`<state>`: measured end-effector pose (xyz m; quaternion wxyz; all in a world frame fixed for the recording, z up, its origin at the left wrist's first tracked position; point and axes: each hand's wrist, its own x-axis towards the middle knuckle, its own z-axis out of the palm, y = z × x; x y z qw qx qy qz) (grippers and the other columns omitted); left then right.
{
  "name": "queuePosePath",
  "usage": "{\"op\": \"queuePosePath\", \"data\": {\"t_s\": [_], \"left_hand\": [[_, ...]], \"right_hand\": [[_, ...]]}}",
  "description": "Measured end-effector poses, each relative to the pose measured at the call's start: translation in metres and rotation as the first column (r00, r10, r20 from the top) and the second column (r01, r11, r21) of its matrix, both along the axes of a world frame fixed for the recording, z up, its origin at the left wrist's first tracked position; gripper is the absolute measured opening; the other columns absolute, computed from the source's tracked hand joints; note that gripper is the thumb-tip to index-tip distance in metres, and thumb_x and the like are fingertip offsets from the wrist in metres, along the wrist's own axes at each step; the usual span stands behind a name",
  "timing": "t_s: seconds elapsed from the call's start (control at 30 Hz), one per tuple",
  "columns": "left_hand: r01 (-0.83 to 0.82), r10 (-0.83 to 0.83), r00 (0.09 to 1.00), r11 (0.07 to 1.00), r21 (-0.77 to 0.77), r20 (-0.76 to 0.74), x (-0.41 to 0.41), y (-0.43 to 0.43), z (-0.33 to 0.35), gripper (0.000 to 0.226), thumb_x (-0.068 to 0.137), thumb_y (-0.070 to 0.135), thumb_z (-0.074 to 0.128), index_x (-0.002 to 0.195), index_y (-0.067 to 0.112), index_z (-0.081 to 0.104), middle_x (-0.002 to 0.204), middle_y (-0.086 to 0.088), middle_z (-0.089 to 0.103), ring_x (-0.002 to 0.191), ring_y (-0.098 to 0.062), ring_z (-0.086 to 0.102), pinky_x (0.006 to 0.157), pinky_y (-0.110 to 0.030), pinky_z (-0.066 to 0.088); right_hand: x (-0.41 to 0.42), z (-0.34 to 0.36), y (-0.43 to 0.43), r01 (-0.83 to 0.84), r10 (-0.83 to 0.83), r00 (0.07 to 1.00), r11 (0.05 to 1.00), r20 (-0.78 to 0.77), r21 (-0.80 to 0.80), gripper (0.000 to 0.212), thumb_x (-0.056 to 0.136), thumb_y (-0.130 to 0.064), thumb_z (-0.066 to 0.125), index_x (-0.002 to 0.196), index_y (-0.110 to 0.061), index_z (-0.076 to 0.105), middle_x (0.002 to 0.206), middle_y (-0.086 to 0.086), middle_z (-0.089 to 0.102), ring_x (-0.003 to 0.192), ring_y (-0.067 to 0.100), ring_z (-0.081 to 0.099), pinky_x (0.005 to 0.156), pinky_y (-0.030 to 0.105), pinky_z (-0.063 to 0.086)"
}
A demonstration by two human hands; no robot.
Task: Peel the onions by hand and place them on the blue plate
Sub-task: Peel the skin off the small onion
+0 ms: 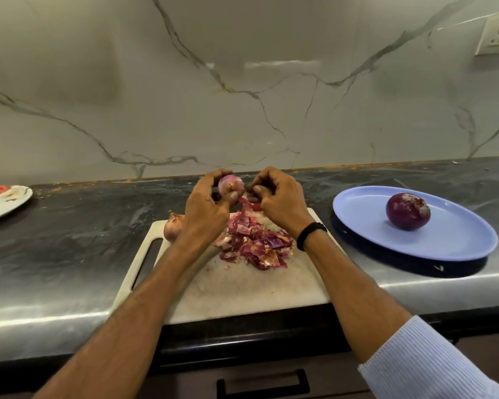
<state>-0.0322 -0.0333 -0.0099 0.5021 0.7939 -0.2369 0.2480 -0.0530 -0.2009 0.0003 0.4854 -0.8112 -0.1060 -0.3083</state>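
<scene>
One pale pink onion (230,184) was held in the air above the far edge of the cutting board (242,289). The left hand (206,210) gripped it, fingers curled over its top and the thumb pressed against its near side. The right hand (280,198), just beside it with fingers curled in tight, pinched a strip of skin (244,200) that hung from the onion's lower side. A black wristband (310,234) circled the right wrist, and a striped pale blue sleeve (424,361) was pushed up the forearm. Below the hands a heap of red-purple peelings (257,243) lay on the white board. An unpeeled onion (172,226) rested at the board's far left corner, partly hidden by the left wrist. To the right, well apart, the blue plate (444,240) sat on the dark counter (69,240) with one dark purple onion (408,211) on it. A white plate (9,203) showed at the left edge. A wall socket (497,36) was set in the marble-patterned wall at the upper right.
</scene>
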Motion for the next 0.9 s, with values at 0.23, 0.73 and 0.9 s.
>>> {"op": "queuePosePath", "data": {"t_s": [0.23, 0.73, 0.9], "left_hand": [[0.014, -0.015, 1.0, 0.99, -0.137, -0.01, -0.005, 0.005, 0.006, 0.046, 0.09, 0.015, 0.075, 0.132, 0.019, 0.058, 0.116, 0.014, 0.06, 0.107, -0.017, 0.065, 0.088, -0.044, 0.06], [0.04, -0.038, 0.999, 0.998, -0.048, 0.036, -0.012, 0.003, 0.004, 0.057, 0.082, 0.004, 0.08, 0.129, 0.021, 0.053, 0.117, -0.003, 0.067, 0.103, -0.018, 0.071, 0.081, -0.04, 0.063], [0.061, -0.06, 0.997, 0.998, -0.007, 0.055, -0.013, 0.005, 0.005, 0.057, 0.083, 0.003, 0.08, 0.133, 0.014, 0.056, 0.119, 0.0, 0.065, 0.108, -0.01, 0.067, 0.092, -0.032, 0.06]], "right_hand": [[-0.003, 0.0, 0.004, -0.009, 0.01, 1.0, 0.999, -0.029, 0.043, 0.023, 0.096, -0.024, 0.065, 0.083, -0.005, 0.07, 0.068, 0.004, 0.072, 0.057, 0.016, 0.07, 0.059, 0.037, 0.061], [0.0, 0.007, 0.006, -0.21, 0.321, 0.938, 0.825, -0.128, 0.526, 0.011, 0.091, -0.004, 0.067, 0.1, 0.001, 0.068, 0.09, 0.016, 0.07, 0.078, 0.022, 0.071, 0.069, 0.03, 0.061], [-0.001, 0.008, 0.007, -0.224, 0.334, 0.935, 0.819, -0.121, 0.529, 0.014, 0.089, -0.001, 0.069, 0.103, 0.001, 0.066, 0.101, 0.021, 0.069, 0.09, 0.025, 0.07, 0.078, 0.035, 0.061]]}}
